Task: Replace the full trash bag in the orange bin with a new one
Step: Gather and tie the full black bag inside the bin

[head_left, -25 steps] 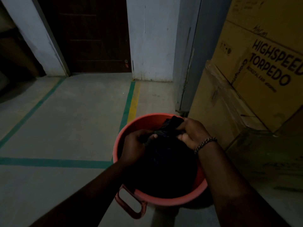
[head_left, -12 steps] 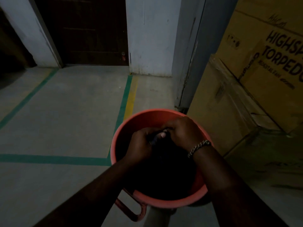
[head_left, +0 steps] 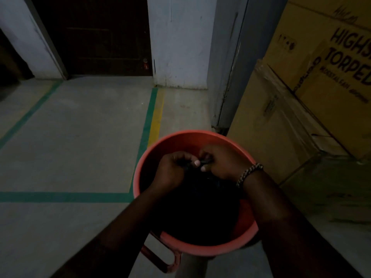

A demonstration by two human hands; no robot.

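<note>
The orange bin (head_left: 180,140) stands on the floor right below me, with a looped handle at its near left. A black trash bag (head_left: 200,207) fills its inside. Both hands are over the bin's mouth, close together at the bunched top of the bag. My left hand (head_left: 172,171) grips the gathered plastic with curled fingers. My right hand (head_left: 220,163), with a braided bracelet on the wrist, pinches the same bunched top from the right. The dim light hides the bag's folds.
Stacked cardboard boxes (head_left: 313,93) rise close on the right of the bin. A grey door frame (head_left: 226,67) and white wall (head_left: 178,41) stand behind it. Green and yellow floor tape (head_left: 149,117) runs across the concrete floor at left, toward a dark door (head_left: 94,35).
My hands have drawn together over the bin and pressed the raised top of the bag lower. The view has shifted slightly left.
</note>
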